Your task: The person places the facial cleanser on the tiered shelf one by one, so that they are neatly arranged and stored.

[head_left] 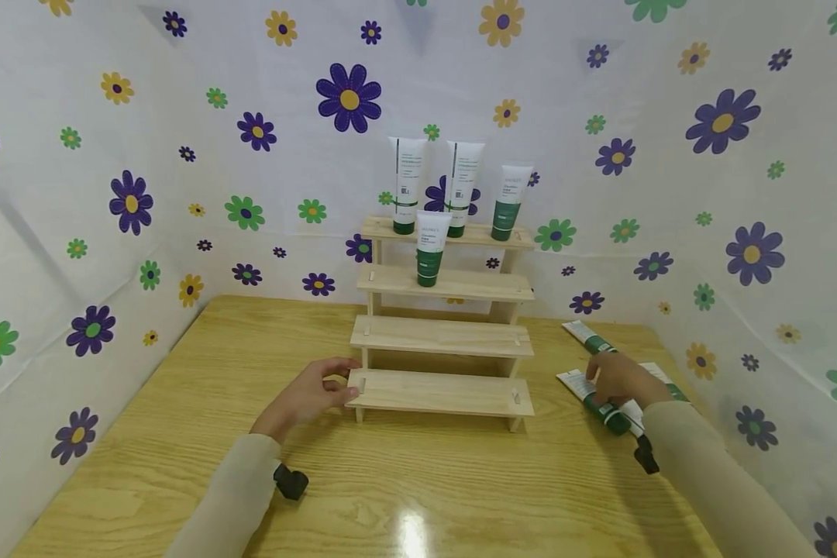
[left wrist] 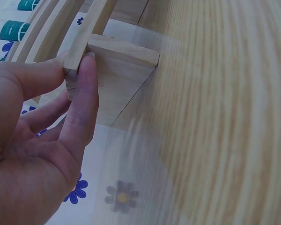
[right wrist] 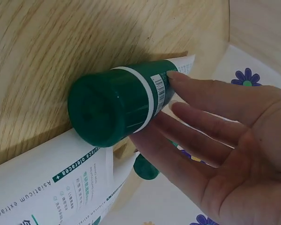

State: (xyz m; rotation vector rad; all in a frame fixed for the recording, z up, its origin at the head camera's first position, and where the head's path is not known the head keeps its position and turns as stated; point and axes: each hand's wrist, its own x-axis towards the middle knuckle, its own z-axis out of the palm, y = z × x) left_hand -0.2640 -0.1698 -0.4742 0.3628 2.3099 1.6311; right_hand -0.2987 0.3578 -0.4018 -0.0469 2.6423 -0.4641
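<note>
A four-step wooden display rack (head_left: 439, 391) stands on the table. My left hand (head_left: 311, 394) pinches the left end of its lowest shelf (left wrist: 91, 35), thumb on top and a finger beneath. To the right of the rack, my right hand (head_left: 622, 378) holds a green-and-white squeeze tube (right wrist: 117, 103) that lies on the table. The thumb is on one side of the tube and the fingers are on the other. Beside it lie more tubes, one white with green print (right wrist: 61, 180) and another farther back (head_left: 589, 337).
On the top step stand two tall white tubes (head_left: 408, 182) (head_left: 463, 186) and a shorter green-and-white one (head_left: 509, 203). A similar short tube (head_left: 430, 249) stands on the step below. Flower-patterned sheets (head_left: 286, 155) enclose the wooden table (head_left: 404, 480) at the back and sides.
</note>
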